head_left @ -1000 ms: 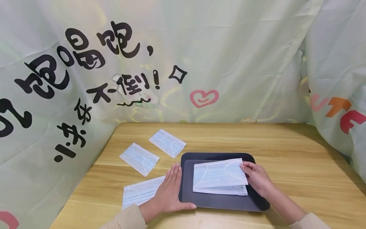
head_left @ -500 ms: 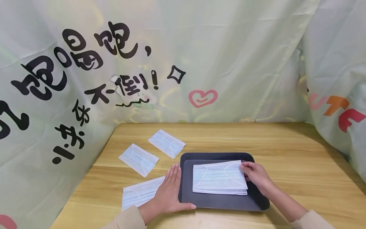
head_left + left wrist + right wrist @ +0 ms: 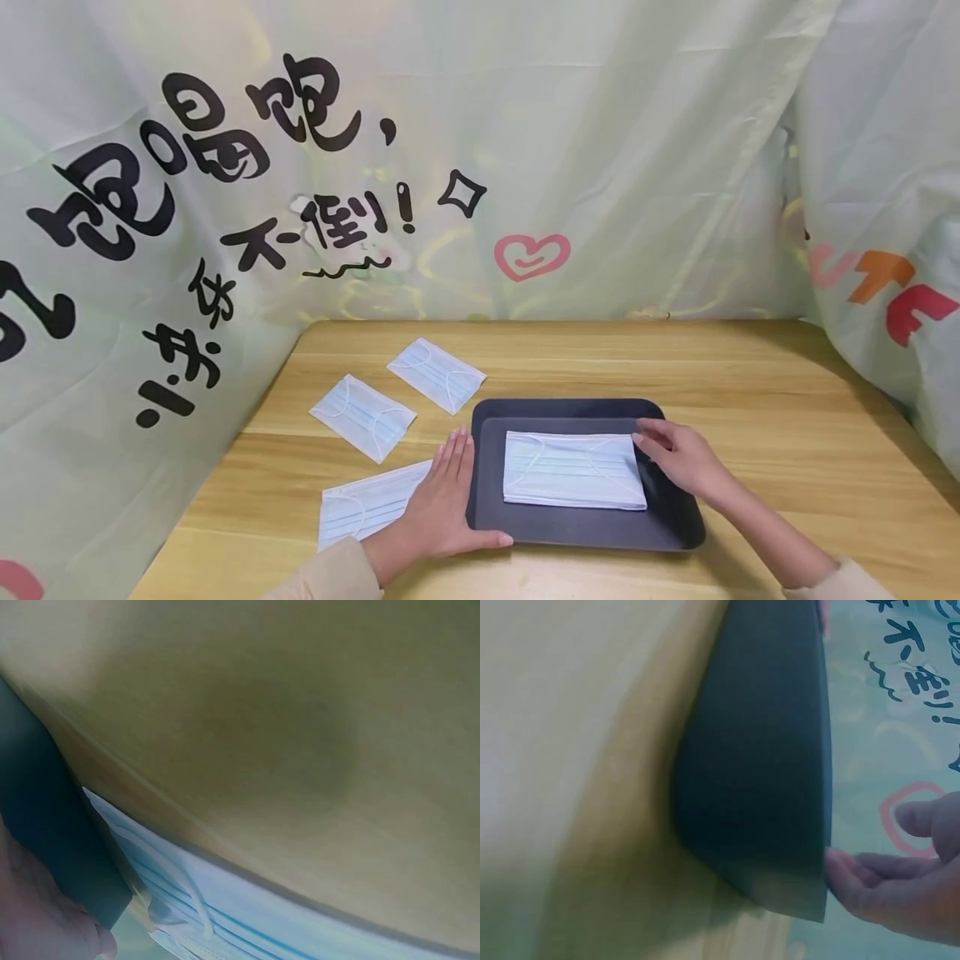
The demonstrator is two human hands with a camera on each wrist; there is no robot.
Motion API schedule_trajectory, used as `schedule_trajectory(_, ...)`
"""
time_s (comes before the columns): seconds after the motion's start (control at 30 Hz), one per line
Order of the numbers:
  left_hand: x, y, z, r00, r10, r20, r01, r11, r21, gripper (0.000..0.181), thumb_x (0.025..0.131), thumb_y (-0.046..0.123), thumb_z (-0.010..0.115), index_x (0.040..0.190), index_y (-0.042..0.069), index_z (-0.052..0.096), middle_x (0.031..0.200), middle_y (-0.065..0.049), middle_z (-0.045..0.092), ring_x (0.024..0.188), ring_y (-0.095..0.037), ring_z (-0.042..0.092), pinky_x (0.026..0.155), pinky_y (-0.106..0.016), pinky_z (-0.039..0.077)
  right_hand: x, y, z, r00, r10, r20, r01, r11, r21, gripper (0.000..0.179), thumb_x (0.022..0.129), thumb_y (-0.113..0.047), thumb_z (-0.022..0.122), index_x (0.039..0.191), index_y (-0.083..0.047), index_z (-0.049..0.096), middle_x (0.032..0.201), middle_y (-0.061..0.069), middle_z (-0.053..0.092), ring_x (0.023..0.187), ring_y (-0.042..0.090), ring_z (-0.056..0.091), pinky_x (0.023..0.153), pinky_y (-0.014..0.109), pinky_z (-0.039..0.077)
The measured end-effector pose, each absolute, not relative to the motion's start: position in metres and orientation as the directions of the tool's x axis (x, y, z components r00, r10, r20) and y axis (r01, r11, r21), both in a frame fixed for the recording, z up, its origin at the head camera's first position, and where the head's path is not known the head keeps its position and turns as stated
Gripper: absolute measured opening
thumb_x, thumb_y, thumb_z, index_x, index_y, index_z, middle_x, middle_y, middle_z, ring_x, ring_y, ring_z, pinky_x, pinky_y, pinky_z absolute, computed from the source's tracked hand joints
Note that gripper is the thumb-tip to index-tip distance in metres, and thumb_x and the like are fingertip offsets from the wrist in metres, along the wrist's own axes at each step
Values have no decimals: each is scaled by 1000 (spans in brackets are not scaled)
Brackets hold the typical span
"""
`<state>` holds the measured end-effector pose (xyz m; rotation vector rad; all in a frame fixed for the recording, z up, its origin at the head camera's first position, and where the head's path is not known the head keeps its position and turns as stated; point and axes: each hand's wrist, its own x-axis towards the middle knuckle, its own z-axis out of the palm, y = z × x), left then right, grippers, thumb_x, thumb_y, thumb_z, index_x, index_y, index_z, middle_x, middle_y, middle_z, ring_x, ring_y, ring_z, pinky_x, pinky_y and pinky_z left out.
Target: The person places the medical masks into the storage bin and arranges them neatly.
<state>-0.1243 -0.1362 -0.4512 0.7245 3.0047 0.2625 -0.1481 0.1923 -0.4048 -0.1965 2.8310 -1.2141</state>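
At the near side, two light beige sleeves (image 3: 333, 571) came in over the wooden worktop (image 3: 795, 400). The left hand (image 3: 442, 508) lay with its fingers straight along the left edge of the dark tray (image 3: 540, 531), and its thumb pointed to the right along the near edge. So the grip of this hand was flat and unclosed. Under and beside it, the nearest face mask (image 3: 367, 504) was on the worktop, with its right part covered by the hand; the left wrist camera showed its blue folds and white ear loop close to the tray.

To the right, a small stack of masks (image 3: 573, 471) lay flat inside the tray, with layers visible at its near edge. The right hand (image 3: 682, 458) was above the right side of the tray, by the far right corner of the stack. Its grip was relaxed, with thumb and fingers apart; I cannot tell if a fingertip touched the stack.

Farther, on the left, a second mask (image 3: 365, 418) lay slanted, and a third mask (image 3: 438, 375) was a little beyond it. Behind the worktop hung a pale curtain (image 3: 637, 150) with black writing (image 3: 341, 223) and a pink heart (image 3: 529, 265).
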Motion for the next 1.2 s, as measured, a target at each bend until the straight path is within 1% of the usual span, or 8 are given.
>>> schedule_trajectory(0.13,-124,-136,-451,-888,459,3,453,875,171,125,66,83,48,146,-6,13,155,-23,7,144,-35,8,116,-45,19,-142,194,-411,-967,-152,205,-250,725,-641,43,91,-17,58,123,12,52,111,26,62,97,35,62,80,42,53)
schedule_trajectory(0.3,-123,-136,-452,-888,460,2,453,874,176,125,66,83,48,146,-7,12,155,-23,7,143,-36,9,116,-45,19,-132,203,-422,-930,-241,278,-358,762,-540,59,91,-28,58,136,7,40,135,32,41,123,50,37,94,64,33)
schedule_trajectory(0.4,-123,-136,-453,-888,459,0,451,873,188,125,66,83,49,146,-7,12,155,-23,6,143,-35,8,116,-45,18,-127,210,-429,-903,-292,316,-415,788,-455,65,89,-32,60,138,5,37,141,28,36,131,45,29,108,57,22)
schedule_trajectory(0.47,-124,-136,-452,-889,458,2,450,872,193,125,67,82,49,146,-6,11,155,-23,6,144,-35,7,116,-45,18,-124,215,-433,-889,-315,332,-434,810,-394,69,87,-35,62,138,5,37,143,26,34,137,39,22,118,42,8)
schedule_trajectory(0.53,-124,-136,-452,-888,459,4,451,871,194,125,67,82,50,146,-6,11,155,-23,5,144,-35,7,116,-45,18,-121,220,-437,-883,-335,329,-441,831,-338,76,85,-39,63,140,5,34,146,25,31,143,31,11,116,21,-6)
schedule_trajectory(0.6,-124,-136,-451,-889,458,6,451,872,192,125,66,82,50,146,-6,11,155,-23,5,144,-35,7,116,-45,18,-118,224,-439,-884,-349,312,-439,849,-294,86,83,-43,64,144,4,25,150,23,24,146,20,-2,109,10,-14)
schedule_trajectory(0.77,-124,-137,-449,-892,452,-8,442,875,196,125,67,80,53,146,-7,10,155,-23,4,144,-34,6,117,-45,17,-114,231,-445,-866,-381,325,-459,863,-211,107,76,-50,68,149,-2,6,156,16,3,143,12,-16,108,11,-17)
schedule_trajectory(1.2,-125,-137,-451,-889,458,7,450,869,205,125,67,79,53,146,-7,9,154,-24,5,144,-36,7,116,-45,17,-107,241,-460,-809,-459,366,-529,841,-114,118,67,-59,71,147,4,10,157,7,-10,143,14,-16,113,19,-16)
